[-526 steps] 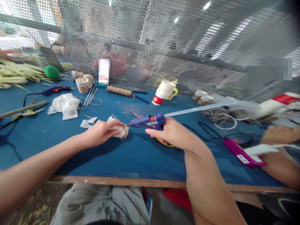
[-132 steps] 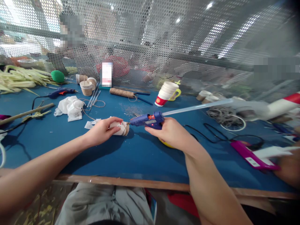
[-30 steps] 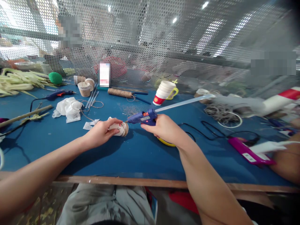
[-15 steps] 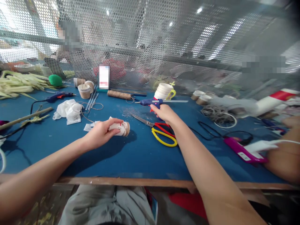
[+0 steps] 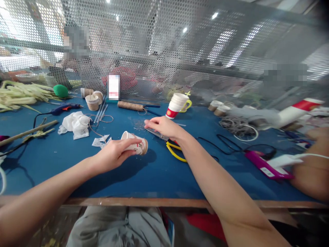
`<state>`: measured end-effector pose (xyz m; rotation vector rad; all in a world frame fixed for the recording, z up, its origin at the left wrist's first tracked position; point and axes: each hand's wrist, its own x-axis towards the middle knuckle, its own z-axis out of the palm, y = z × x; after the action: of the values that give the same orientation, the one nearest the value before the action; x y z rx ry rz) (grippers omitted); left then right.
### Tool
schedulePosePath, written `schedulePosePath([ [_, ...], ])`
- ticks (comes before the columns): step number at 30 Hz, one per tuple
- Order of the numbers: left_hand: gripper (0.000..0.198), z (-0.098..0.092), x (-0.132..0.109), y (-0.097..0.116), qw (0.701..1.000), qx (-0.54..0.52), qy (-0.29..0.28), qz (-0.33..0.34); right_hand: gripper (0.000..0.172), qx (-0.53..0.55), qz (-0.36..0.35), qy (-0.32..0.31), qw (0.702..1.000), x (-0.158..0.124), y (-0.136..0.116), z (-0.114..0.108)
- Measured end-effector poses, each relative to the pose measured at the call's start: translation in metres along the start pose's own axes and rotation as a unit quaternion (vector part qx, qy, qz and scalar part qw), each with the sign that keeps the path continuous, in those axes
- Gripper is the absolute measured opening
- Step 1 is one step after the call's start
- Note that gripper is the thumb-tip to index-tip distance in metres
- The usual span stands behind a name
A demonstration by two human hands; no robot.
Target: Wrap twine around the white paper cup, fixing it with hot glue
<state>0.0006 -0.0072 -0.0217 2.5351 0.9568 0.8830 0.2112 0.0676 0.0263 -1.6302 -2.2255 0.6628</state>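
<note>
Just left of the frame's centre, our left hand [image 5: 113, 155] closes around a small white paper cup with red print and a brownish base [image 5: 135, 144], fingers wrapped over its side, holding it tipped sideways just above the blue felt-covered table [image 5: 154, 175], mouth towards the upper left. Our right hand [image 5: 161, 126] hovers at centre with its fingers loose and stretched out flat (nothing shows in its grasp), directly over the blades of the yellow-and-red-handled metal scissors [image 5: 172, 151] that lie on the table beside the cup. Further up, a stack of white paper cups with a red band [image 5: 176, 104] stands near the perforated metal screen [image 5: 164, 51].
</note>
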Motion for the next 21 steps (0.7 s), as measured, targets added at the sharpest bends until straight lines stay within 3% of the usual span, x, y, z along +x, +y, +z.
schedulePosePath([
  [1,0.031,0.001,0.000,0.000,1.000,0.007,0.001,0.020,0.044,0.062,-0.054,-0.089,0.993,-0.006,-0.010,0.002],
  [3,0.031,0.004,-0.001,0.000,0.998,0.019,-0.004,0.054,0.037,0.103,-0.093,-0.142,0.980,-0.014,-0.023,0.007],
  [11,0.031,0.006,-0.001,0.004,0.992,0.049,-0.087,0.077,0.008,0.079,-0.098,-0.150,0.981,-0.023,-0.033,0.012],
  [14,0.030,0.004,-0.002,0.003,0.994,0.024,-0.065,0.083,0.005,0.082,-0.096,-0.121,0.985,-0.027,-0.035,0.011],
  [17,0.035,0.002,-0.003,0.003,0.997,-0.043,-0.019,0.056,0.002,0.143,-0.083,-0.045,0.985,-0.032,-0.033,0.010],
  [21,0.038,-0.001,-0.002,0.004,0.987,-0.157,0.002,-0.036,0.008,0.303,-0.078,0.026,0.950,-0.037,-0.024,0.010],
])
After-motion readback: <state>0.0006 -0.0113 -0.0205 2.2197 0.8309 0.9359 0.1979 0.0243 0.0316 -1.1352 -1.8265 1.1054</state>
